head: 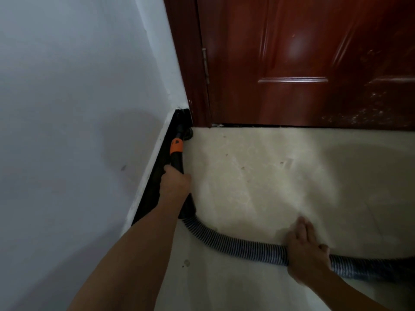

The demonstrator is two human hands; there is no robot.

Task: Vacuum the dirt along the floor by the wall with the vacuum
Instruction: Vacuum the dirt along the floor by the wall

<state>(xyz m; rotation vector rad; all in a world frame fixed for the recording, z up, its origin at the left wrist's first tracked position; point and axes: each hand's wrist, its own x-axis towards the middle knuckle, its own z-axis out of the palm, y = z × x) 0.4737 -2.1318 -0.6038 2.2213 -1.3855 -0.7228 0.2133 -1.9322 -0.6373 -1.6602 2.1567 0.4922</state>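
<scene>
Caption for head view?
Left hand grips vacuum wand, nozzle in the corner by the door; right hand rests on hose.

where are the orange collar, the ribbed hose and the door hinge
orange collar (176, 146): head view, middle of the band
ribbed hose (235, 242): head view, its mid-length ribs
door hinge (205, 63): head view, middle of the hinge
</scene>
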